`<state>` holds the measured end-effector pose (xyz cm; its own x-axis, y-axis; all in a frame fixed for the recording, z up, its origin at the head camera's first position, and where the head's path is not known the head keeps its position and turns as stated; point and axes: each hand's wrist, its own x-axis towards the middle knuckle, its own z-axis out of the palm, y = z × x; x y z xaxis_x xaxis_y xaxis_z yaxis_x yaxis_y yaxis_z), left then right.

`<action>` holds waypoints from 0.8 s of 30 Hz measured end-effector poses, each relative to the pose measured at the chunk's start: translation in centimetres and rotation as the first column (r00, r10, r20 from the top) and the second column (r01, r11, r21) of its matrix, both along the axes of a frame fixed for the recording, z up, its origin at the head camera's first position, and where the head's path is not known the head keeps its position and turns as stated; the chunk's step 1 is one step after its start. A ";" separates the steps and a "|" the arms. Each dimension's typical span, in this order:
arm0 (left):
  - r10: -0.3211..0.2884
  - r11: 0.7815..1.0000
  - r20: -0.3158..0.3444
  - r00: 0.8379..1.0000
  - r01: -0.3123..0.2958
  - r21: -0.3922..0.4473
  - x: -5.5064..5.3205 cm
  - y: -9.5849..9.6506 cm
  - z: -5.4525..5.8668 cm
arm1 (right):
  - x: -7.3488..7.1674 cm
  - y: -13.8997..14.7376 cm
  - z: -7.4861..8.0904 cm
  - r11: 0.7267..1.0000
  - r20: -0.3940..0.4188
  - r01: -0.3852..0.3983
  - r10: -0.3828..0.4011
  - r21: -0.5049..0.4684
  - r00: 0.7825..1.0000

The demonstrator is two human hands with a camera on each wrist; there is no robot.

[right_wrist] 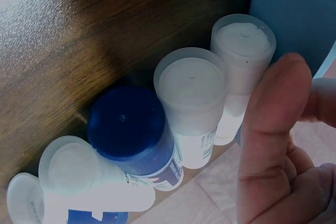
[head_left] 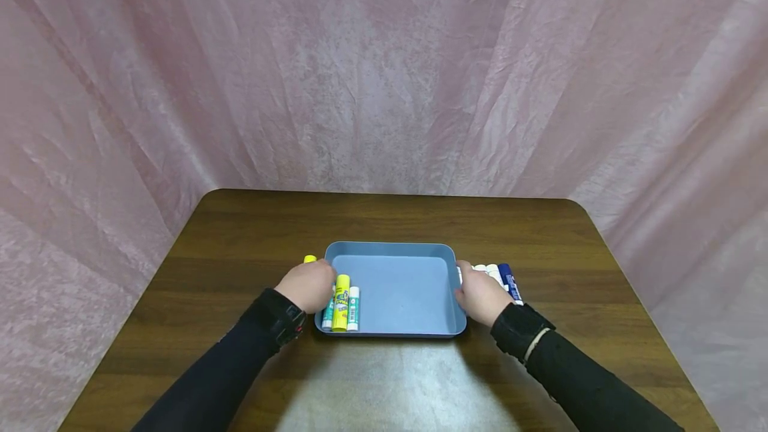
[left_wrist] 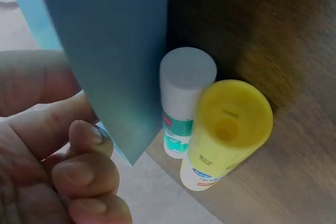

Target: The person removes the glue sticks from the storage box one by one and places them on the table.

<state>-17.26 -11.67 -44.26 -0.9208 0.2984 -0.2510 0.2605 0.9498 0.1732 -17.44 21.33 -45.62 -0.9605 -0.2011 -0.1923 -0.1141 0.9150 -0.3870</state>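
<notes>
A shallow blue-grey tray (head_left: 408, 285) sits on the table between my hands. My left hand (head_left: 307, 285) grips its left side, and my right hand (head_left: 483, 295) pinches the right wall, thumb outside. Along the tray's left end lie a yellow glue stick (head_left: 341, 309) and a white-and-green glue stick (head_left: 354, 312), with another green-labelled one (head_left: 327, 317) partly hidden by the left hand. Just outside the left wall, the left wrist view shows a yellow glue stick (left_wrist: 231, 124) beside a white-capped one (left_wrist: 188, 80).
Right of the tray stands a row of several glue sticks, including a blue-capped one (right_wrist: 128, 129) and white-capped ones (right_wrist: 191, 87); one white-capped stick (right_wrist: 244, 45) is close against the tray wall. Behind the brown wooden table (head_left: 384, 215) hangs a pink curtain (head_left: 384, 72).
</notes>
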 end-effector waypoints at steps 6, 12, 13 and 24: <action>-0.046 0.998 -0.046 0.998 0.044 -0.047 0.2 0.2 -0.3 | 0.1 0.0 0.0 1.000 0.001 0.002 -0.002 -0.002 1.000; -0.059 0.997 -0.068 0.996 0.055 -0.050 0.4 0.2 -0.3 | 0.1 -0.1 0.0 1.000 0.010 0.007 -0.007 0.002 1.000; -0.060 0.997 -0.070 0.996 0.057 -0.052 0.4 0.2 -0.4 | 0.1 -0.1 0.0 1.000 0.012 0.009 -0.009 0.002 1.000; -0.070 0.997 -0.073 0.995 0.066 -0.049 0.5 0.3 -0.5 | 0.1 -0.1 0.1 1.000 0.019 0.015 -0.015 0.004 1.000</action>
